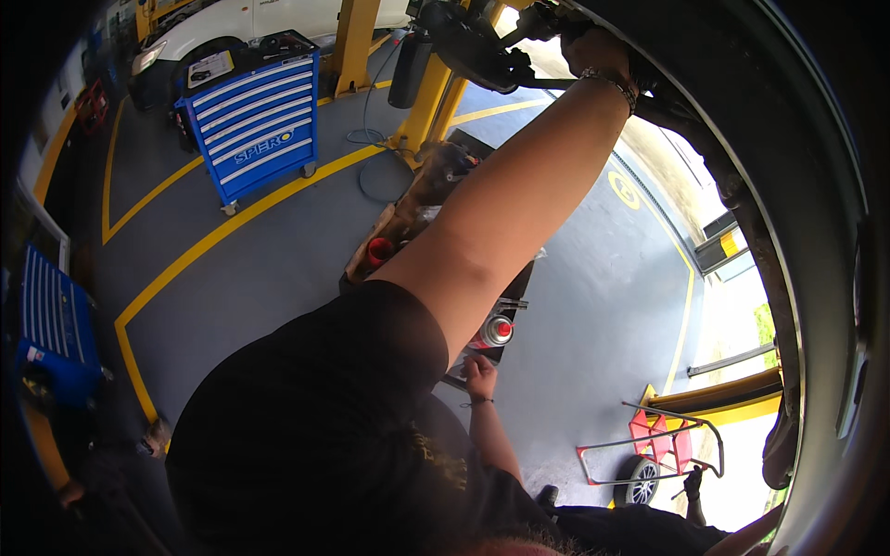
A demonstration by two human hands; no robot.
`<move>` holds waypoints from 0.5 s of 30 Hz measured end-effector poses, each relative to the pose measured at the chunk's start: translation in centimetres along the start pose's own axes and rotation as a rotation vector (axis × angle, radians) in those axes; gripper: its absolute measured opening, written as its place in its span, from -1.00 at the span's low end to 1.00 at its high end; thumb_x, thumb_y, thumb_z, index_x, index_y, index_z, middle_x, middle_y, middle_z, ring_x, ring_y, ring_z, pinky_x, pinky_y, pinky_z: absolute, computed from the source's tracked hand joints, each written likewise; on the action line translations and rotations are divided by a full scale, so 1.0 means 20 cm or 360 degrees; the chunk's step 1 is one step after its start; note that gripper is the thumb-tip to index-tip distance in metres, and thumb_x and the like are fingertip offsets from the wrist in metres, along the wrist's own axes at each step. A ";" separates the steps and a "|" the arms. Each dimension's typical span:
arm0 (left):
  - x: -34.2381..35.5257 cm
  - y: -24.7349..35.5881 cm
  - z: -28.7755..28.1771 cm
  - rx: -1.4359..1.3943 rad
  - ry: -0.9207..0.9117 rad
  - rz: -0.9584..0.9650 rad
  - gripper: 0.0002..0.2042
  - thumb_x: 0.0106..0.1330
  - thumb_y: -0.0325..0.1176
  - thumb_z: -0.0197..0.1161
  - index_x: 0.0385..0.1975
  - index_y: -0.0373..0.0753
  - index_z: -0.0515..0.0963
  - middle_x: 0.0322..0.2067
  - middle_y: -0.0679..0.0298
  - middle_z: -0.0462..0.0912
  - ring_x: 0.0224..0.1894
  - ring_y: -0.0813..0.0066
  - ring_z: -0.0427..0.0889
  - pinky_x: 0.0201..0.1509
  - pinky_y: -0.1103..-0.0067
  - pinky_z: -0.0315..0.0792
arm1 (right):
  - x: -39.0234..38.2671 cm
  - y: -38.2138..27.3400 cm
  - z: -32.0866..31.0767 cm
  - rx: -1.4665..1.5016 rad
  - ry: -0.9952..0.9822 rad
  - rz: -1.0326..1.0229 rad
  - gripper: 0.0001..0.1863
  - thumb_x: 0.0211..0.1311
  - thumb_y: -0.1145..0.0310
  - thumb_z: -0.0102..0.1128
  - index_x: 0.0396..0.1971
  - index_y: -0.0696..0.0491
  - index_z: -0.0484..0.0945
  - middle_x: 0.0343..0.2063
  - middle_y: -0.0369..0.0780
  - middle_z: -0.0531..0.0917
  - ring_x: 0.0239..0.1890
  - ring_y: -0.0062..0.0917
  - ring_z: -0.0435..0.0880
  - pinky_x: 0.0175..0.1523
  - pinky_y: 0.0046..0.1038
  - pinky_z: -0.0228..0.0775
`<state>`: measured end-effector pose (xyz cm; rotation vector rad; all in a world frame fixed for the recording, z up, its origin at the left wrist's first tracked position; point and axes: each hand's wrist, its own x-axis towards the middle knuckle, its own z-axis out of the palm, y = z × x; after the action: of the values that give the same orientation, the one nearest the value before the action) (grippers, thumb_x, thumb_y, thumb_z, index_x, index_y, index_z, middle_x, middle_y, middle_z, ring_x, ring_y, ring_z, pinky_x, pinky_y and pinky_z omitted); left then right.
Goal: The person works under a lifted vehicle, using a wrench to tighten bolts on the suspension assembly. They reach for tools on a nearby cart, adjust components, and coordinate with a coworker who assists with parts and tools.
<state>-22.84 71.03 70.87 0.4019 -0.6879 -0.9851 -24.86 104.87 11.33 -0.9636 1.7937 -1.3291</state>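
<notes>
My left arm stretches up across the view, and my left hand, with a bracelet at the wrist, reaches among dark suspension parts under a raised car. Its fingers are in shadow and mostly hidden. Lower down, my right hand is curled closed beside the near end of a dark tool tray. Whatever it holds, if anything, cannot be made out. Just above it on the tray stands a spray can with a red top. Metal tools lie behind the can.
Beyond my arm are a box of parts with a red round item and a yellow lift post. Blue tool cabinets stand left. At lower right are a red-and-grey frame, a wheel and another person's gloved hand.
</notes>
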 end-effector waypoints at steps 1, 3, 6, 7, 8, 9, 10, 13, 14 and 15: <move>0.03 -0.02 0.02 0.0006 -0.0023 -0.0017 -0.54 0.29 -0.08 0.24 0.08 -0.24 0.50 -0.05 -0.01 0.59 0.09 0.01 0.52 0.14 0.22 0.42 | 0.00 -0.01 0.00 -0.0023 0.0000 0.0050 -0.79 0.27 0.36 0.20 -0.29 0.21 0.66 -0.47 -0.23 0.70 -0.50 -0.59 0.67 -0.35 -0.51 0.53; 0.07 -0.07 0.04 0.0062 -0.0047 -0.0035 -0.55 0.29 -0.08 0.23 0.07 -0.23 0.50 -0.07 0.02 0.60 0.07 0.04 0.53 0.13 0.24 0.43 | -0.03 -0.03 0.00 -0.0021 -0.0020 -0.0008 -0.80 0.27 0.37 0.20 -0.30 0.21 0.67 -0.49 -0.23 0.70 -0.48 -0.60 0.67 -0.36 -0.51 0.53; 0.11 -0.14 0.09 0.0113 -0.0075 -0.0061 -0.56 0.29 -0.07 0.23 0.05 -0.22 0.52 -0.09 0.05 0.62 0.03 0.07 0.55 0.10 0.27 0.44 | -0.13 -0.05 0.01 -0.0025 0.0068 -0.0083 -0.80 0.28 0.36 0.19 -0.31 0.21 0.66 -0.48 -0.23 0.68 -0.44 -0.59 0.67 -0.34 -0.48 0.53; 0.11 -0.16 0.10 0.0130 -0.0083 -0.0075 -0.57 0.29 -0.07 0.23 0.04 -0.21 0.52 -0.10 0.06 0.62 0.02 0.09 0.56 0.09 0.28 0.45 | -0.16 -0.06 0.01 -0.0078 0.0156 0.0000 -0.79 0.28 0.36 0.19 -0.31 0.21 0.66 -0.47 -0.23 0.68 -0.43 -0.58 0.67 -0.33 -0.46 0.54; 0.13 -0.17 0.12 0.0129 -0.0086 -0.0074 -0.57 0.29 -0.07 0.23 0.04 -0.21 0.52 -0.10 0.08 0.62 0.01 0.10 0.57 0.09 0.29 0.45 | -0.21 -0.07 0.01 -0.0018 0.0176 -0.0141 -0.79 0.28 0.36 0.18 -0.32 0.21 0.65 -0.45 -0.21 0.68 -0.42 -0.54 0.68 -0.32 -0.44 0.53; 0.14 -0.19 0.12 0.0139 -0.0096 -0.0088 -0.58 0.29 -0.06 0.22 0.03 -0.20 0.53 -0.11 0.09 0.63 0.00 0.11 0.57 0.08 0.30 0.46 | -0.29 -0.08 0.00 -0.0007 0.0246 -0.0154 -0.79 0.29 0.36 0.17 -0.33 0.21 0.65 -0.43 -0.19 0.67 -0.41 -0.50 0.68 -0.30 -0.42 0.53; 0.14 -0.19 0.14 0.0141 -0.0104 -0.0100 -0.58 0.30 -0.06 0.22 0.02 -0.20 0.53 -0.12 0.10 0.63 -0.02 0.12 0.58 0.07 0.31 0.46 | -0.34 -0.08 0.00 0.0020 0.0295 -0.0167 -0.78 0.29 0.36 0.15 -0.33 0.22 0.64 -0.41 -0.17 0.67 -0.40 -0.47 0.68 -0.28 -0.39 0.53; 0.16 -0.22 0.15 0.0172 -0.0146 -0.0117 -0.60 0.30 -0.06 0.22 0.00 -0.19 0.54 -0.14 0.14 0.65 -0.05 0.16 0.60 0.05 0.34 0.47 | -0.39 -0.10 0.00 -0.0415 0.0544 -0.0289 -0.78 0.28 0.36 0.12 -0.33 0.21 0.64 -0.34 -0.09 0.65 -0.36 -0.28 0.67 -0.20 -0.31 0.51; 0.16 -0.23 0.15 0.0175 -0.0160 -0.0122 -0.60 0.30 -0.05 0.22 0.00 -0.18 0.55 -0.14 0.15 0.65 -0.06 0.17 0.61 0.04 0.35 0.48 | -0.38 -0.10 0.01 -0.0454 0.0566 -0.0349 -0.79 0.28 0.37 0.12 -0.34 0.20 0.63 -0.35 -0.08 0.64 -0.35 -0.23 0.66 -0.20 -0.28 0.50; 0.17 -0.24 0.15 0.0180 -0.0174 -0.0126 -0.61 0.30 -0.05 0.22 -0.01 -0.18 0.55 -0.15 0.16 0.65 -0.07 0.18 0.61 0.03 0.36 0.48 | -0.35 -0.11 0.02 -0.0485 0.0595 -0.0356 -0.80 0.28 0.37 0.12 -0.34 0.20 0.63 -0.35 -0.06 0.64 -0.33 -0.17 0.64 -0.19 -0.26 0.49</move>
<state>-26.60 65.75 71.36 0.4802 -0.8342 -1.0512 -20.74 110.29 14.00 -1.1639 2.2761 -1.4746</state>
